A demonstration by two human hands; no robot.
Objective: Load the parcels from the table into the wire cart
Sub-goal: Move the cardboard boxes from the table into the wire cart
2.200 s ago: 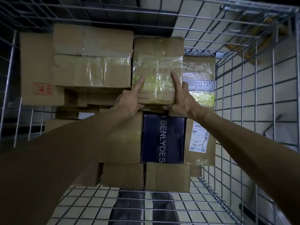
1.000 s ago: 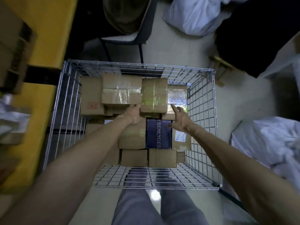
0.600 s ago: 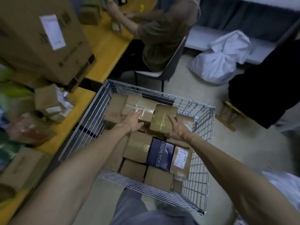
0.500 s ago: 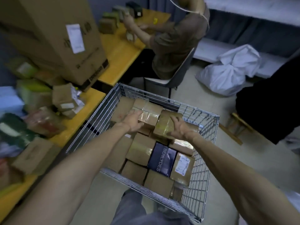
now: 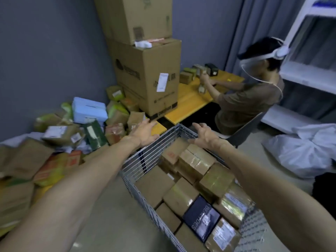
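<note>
Both empty: left hand point(image 5: 145, 132), right hand point(image 5: 203, 136) | near wire cart point(image 5: 139, 163) | parcels point(image 5: 197, 160) inside

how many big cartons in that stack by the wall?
2. The lower carton stands by the grey wall, behind the loose parcels; the upper carton sits on top of it, cropped by the frame's top edge. More may be hidden behind.

The yellow tabletop point(image 5: 161, 127) is almost buried. Taped cardboard parcels point(image 5: 61, 132) are heaped across it, with a light blue box point(image 5: 89, 110) and green-wrapped packets point(image 5: 116, 108) along its far edge by the wall. A large cardboard carton point(image 5: 147, 77) stands at its far right corner, with a second carton point(image 5: 134, 17) stacked on top. Beyond, a second tabletop point(image 5: 189, 104) carries small boxes point(image 5: 187, 77) at its far end.
</note>
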